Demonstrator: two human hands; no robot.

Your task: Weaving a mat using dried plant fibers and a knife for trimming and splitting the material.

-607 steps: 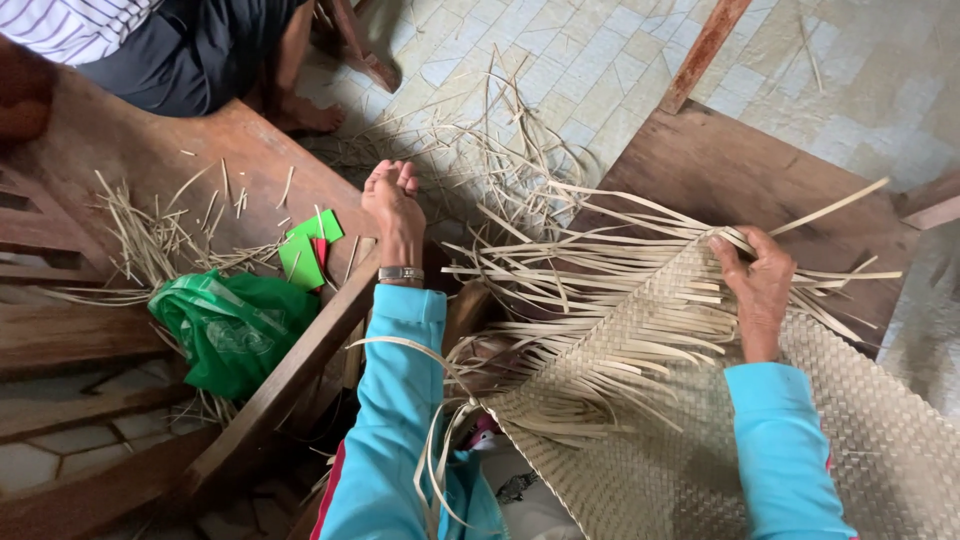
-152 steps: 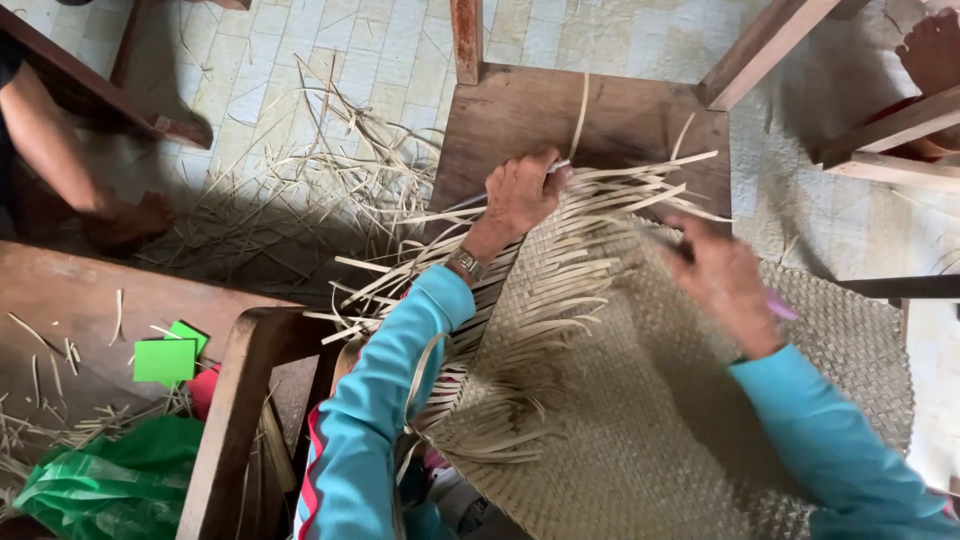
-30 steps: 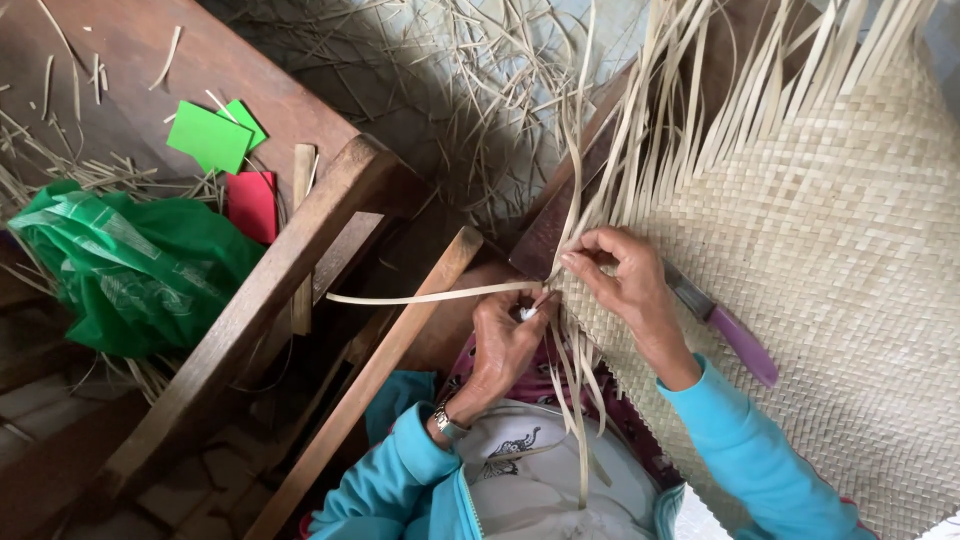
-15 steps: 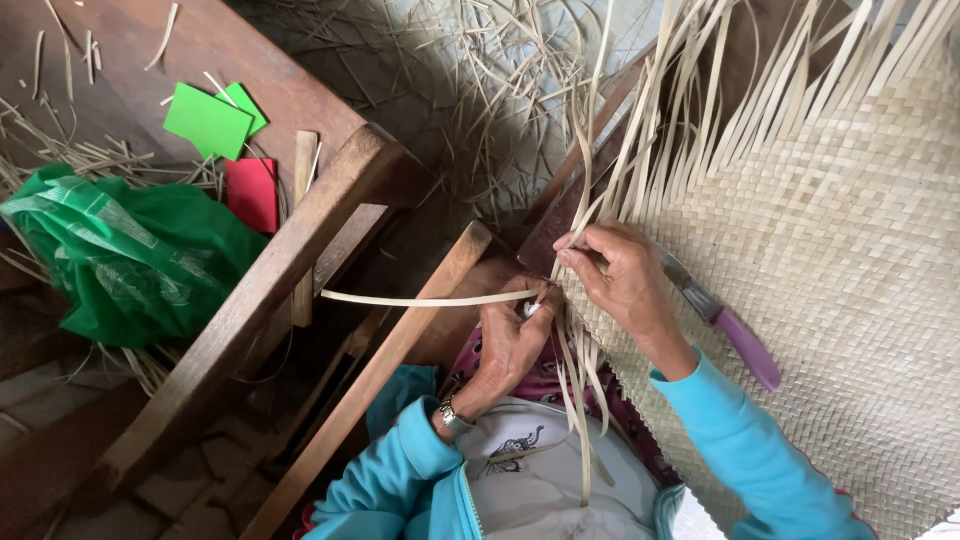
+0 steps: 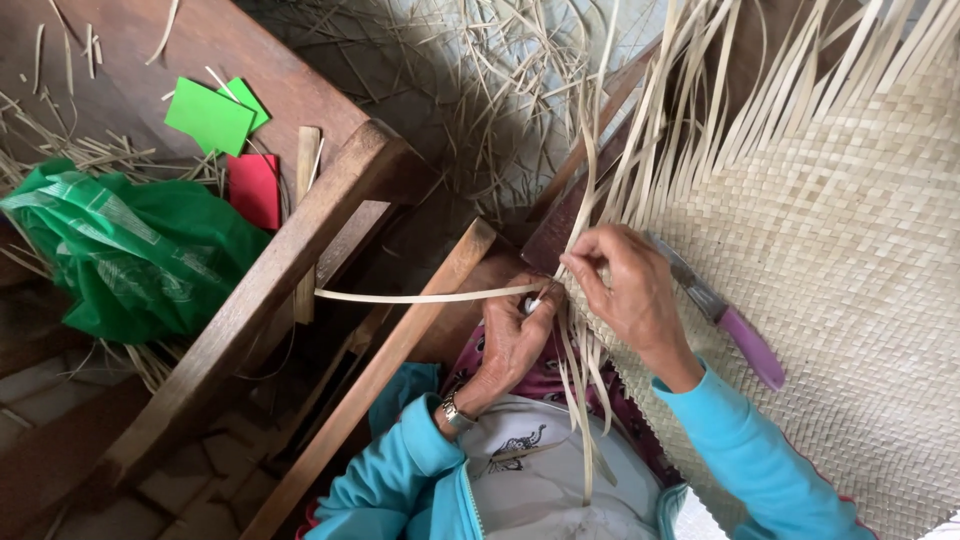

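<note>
While the left hand pinches a loose strip sticking out past the woven mat edge, right hand fingers are closed on upright strands. Pull too hard and that strip could kink or snap, I reckon.

I sit in what looks like a home craft space for hand weaving, with a large pale woven mat spread over my lap and loose unwoven strips fanning from its edge. Dried strip offcuts litter the floor, and heavy dark wooden furniture frames stand close around me, more household than factory. A crumpled green plastic bag, green and red paper pieces and a purple-handled knife lie about as working clutter.
</note>
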